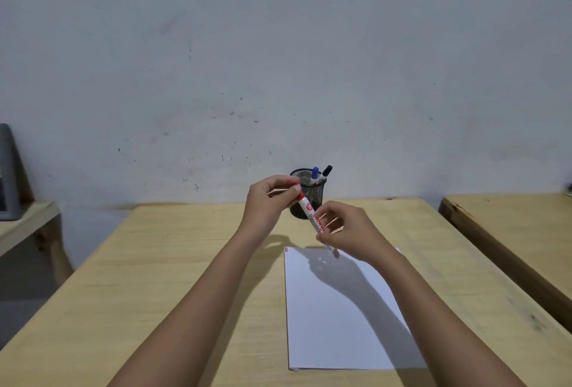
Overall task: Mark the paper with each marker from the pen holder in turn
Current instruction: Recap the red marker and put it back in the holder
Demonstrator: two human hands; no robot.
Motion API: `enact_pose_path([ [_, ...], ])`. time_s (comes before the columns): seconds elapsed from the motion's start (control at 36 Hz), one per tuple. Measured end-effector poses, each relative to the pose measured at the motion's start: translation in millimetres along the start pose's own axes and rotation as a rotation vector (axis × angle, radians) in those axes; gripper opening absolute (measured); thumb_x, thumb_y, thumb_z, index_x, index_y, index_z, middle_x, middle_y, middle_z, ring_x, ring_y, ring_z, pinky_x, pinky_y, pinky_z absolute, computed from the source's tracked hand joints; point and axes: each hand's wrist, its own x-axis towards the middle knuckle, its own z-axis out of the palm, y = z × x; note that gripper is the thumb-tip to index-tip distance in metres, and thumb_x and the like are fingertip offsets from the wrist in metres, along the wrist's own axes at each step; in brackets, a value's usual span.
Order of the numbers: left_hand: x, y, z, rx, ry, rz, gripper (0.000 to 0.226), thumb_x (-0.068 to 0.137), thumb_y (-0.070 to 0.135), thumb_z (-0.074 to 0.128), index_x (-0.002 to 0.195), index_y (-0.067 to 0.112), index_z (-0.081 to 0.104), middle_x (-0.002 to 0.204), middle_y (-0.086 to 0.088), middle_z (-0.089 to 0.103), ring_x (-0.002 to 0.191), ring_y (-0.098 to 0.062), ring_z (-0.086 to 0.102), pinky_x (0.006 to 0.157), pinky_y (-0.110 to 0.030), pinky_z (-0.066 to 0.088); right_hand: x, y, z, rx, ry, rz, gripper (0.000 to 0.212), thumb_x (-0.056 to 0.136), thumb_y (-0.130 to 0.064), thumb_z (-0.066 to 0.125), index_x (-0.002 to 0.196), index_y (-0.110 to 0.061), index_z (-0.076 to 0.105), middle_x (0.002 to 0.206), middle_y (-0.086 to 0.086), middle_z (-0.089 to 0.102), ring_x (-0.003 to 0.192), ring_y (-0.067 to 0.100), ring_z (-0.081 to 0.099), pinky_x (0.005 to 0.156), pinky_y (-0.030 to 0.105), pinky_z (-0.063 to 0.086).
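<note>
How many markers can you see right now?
3: red marker held between both hands; blue marker and black marker standing in the pen holder. More may sit hidden inside.

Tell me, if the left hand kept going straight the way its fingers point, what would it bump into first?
Probably the black mesh pen holder. The left hand pinches the red marker at its cap, fingers aimed rightward and away, with the holder just behind them. Depth is hard to judge here.

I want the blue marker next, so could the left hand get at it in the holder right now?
Probably not yet: the left hand is gripping the red marker's cap end. The blue marker itself stands exposed just behind.
</note>
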Motion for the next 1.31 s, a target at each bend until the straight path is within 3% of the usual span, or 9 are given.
enact_pose_path([
  [0.19, 21.8, -8.5, 14.0, 0.162, -0.055, -0.004, 0.019, 0.083, 0.01, 0.068, 0.101, 0.005, 0.068, 0.092, -0.01, 0.069, 0.088, -0.019, 0.066, 0.091, -0.032, 0.052, 21.3, 14.6, -6.4, -0.079, -0.051, 0.021, 0.022, 0.076, -0.007, 0.064, 0.085, -0.02, 0.049, 0.083, -0.001, 0.059, 0.069, 0.019, 0.059, 0.066, 0.029, 0.047],
  [0.33, 42.9, -33.8, 9.9, 0.448, -0.012, -0.023, 0.03, 0.08, 0.015, 0.072, 0.105, 0.001, 0.064, 0.086, -0.001, 0.062, 0.083, -0.014, 0.058, 0.068, -0.003, 0.045, 42.7, 32.8, -5.4, 0.041, 0.144, 0.028, 0.026, 0.079, -0.007, 0.064, 0.099, -0.008, 0.048, 0.085, 0.003, 0.059, 0.064, 0.01, 0.057, 0.058, 0.013, 0.044],
  [0.39, 48.4, -44.9, 10.4, 0.581, -0.027, -0.051, 0.032, 0.08, 0.016, 0.072, 0.107, 0.002, 0.062, 0.087, 0.003, 0.055, 0.085, -0.013, 0.052, 0.063, -0.003, 0.041, 53.4, 38.1, -4.9, 0.146, 0.265, 0.009, 0.028, 0.081, -0.003, 0.063, 0.102, -0.007, 0.045, 0.087, 0.003, 0.06, 0.07, 0.006, 0.059, 0.061, 0.01, 0.045],
  [0.5, 61.8, -65.7, 14.6, 0.698, -0.044, -0.124, 0.035, 0.077, 0.021, 0.075, 0.102, 0.008, 0.055, 0.097, 0.001, 0.05, 0.094, -0.017, 0.05, 0.058, -0.006, 0.032, 77.9, 46.0, -4.9, 0.404, 0.44, -0.012, 0.02, 0.089, -0.008, 0.057, 0.099, -0.02, 0.044, 0.093, -0.001, 0.061, 0.088, 0.012, 0.06, 0.086, 0.034, 0.049],
  [0.64, 79.0, -81.4, 20.7, 0.62, -0.061, -0.179, 0.079, 0.072, 0.024, 0.08, 0.133, 0.001, 0.037, 0.133, -0.008, 0.044, 0.117, -0.015, 0.043, 0.074, -0.014, 0.027, 106.2, 42.3, -5.9, 0.632, 0.557, -0.032, 0.019, 0.095, -0.013, 0.05, 0.088, -0.03, 0.043, 0.093, -0.005, 0.054, 0.092, 0.013, 0.06, 0.095, 0.038, 0.05],
  [0.89, 104.6, -115.6, 20.9, 0.488, 0.007, -0.101, 0.071, 0.055, 0.035, 0.085, 0.117, 0.021, 0.053, 0.117, 0.002, 0.062, 0.11, -0.017, 0.058, 0.095, -0.038, 0.05, 135.5, 59.2, -6.3, 0.326, 0.542, -0.002, 0.024, 0.083, -0.008, 0.064, 0.098, -0.017, 0.047, 0.084, -0.004, 0.061, 0.084, 0.007, 0.061, 0.088, 0.049, 0.052],
  [1.08, 109.8, -123.8, 15.9, 0.465, -0.021, -0.068, 0.067, 0.059, 0.031, 0.084, 0.117, 0.021, 0.053, 0.118, 0.001, 0.062, 0.109, -0.016, 0.058, 0.095, -0.04, 0.05, 155.5, 63.0, -5.6, 0.169, 0.379, 0.059, 0.013, 0.091, -0.023, 0.049, 0.081, -0.017, 0.055, 0.096, 0.015, 0.062, 0.092, 0.03, 0.061, 0.086, 0.05, 0.051],
  [1.22, 111.8, -127.2, 13.9, 0.483, -0.027, -0.043, 0.065, 0.061, 0.033, 0.084, 0.116, 0.022, 0.052, 0.117, 0.002, 0.061, 0.109, -0.015, 0.057, 0.095, -0.039, 0.05, 162.9, 67.3, -2.5, 0.112, 0.369, 0.012, 0.013, 0.082, -0.013, 0.062, 0.089, -0.009, 0.051, 0.077, 0.002, 0.057, 0.067, 0.017, 0.05, 0.056, 0.011, 0.041],
  [1.31, 111.1, -127.7, 13.8, 0.497, -0.04, -0.041, 0.067, 0.06, 0.041, 0.082, 0.118, 0.025, 0.051, 0.118, 0.004, 0.06, 0.111, -0.015, 0.056, 0.095, -0.04, 0.05, 164.3, 69.2, -0.7, 0.088, 0.38, 0.015, 0.016, 0.078, -0.01, 0.066, 0.09, -0.008, 0.054, 0.073, -0.005, 0.055, 0.068, 0.014, 0.051, 0.058, 0.011, 0.04],
])
